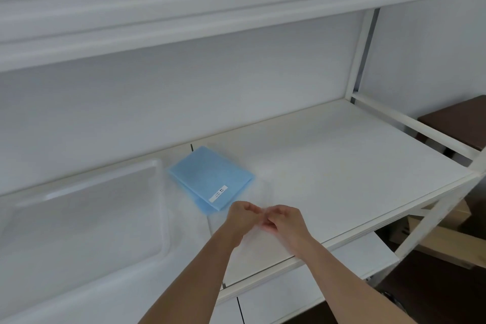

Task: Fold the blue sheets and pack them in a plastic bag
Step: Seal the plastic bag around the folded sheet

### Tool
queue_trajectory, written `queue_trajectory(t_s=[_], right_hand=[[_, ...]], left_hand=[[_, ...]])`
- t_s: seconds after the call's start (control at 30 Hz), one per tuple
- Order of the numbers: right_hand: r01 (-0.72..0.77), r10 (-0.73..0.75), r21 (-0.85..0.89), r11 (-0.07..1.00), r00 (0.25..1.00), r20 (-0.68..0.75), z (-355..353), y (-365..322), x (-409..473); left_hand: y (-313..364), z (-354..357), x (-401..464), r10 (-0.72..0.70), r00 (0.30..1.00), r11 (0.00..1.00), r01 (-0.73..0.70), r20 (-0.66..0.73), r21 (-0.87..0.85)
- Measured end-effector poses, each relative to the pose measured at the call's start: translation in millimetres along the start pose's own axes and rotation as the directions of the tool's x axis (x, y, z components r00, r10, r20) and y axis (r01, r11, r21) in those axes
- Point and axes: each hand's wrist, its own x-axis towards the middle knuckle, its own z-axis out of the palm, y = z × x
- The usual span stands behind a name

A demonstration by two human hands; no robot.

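Note:
A folded blue sheet (210, 176) with a small white label lies flat on the white table (342, 166), just beyond my hands. My left hand (240, 218) and my right hand (285, 221) meet fingertip to fingertip near the sheet's front corner, fingers curled. Between them they pinch the edge of a thin clear plastic bag (252, 242), which shows only as a faint film on the table under my wrists. Whether the sheet lies inside the bag cannot be told.
A large clear plastic tray (86, 213) lies on the table at the left. A white shelf runs overhead, and a white frame post (360, 52) stands at the back right. A brown box (457, 123) and cardboard (447, 242) sit beyond the table's right edge.

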Motion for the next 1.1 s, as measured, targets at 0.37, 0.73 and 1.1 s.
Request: queue_trajectory(t_s=[0.37, 0.73, 1.1], right_hand=[[0.040, -0.041, -0.162, 0.986, 0.999, -0.006, 2.1, 5.6, 3.1], [0.078, -0.082, -0.212, 0.974, 0.997, -0.011, 5.6, 6.3, 1.4], [0.064, -0.072, -0.192, 0.979, 0.997, -0.036, 14.1, 1.1, -2.7]], left_hand=[[-13.8, -15.4, -4.0, 0.009, 0.998, 0.999, -0.011, 0.059, 0.037], [-13.4, -19.7, -3.2, -0.018, 0.998, 0.998, 0.023, 0.066, -0.062], [-14.2, -20.0, -3.5, -0.073, 0.995, 0.967, 0.087, 0.069, -0.239]])
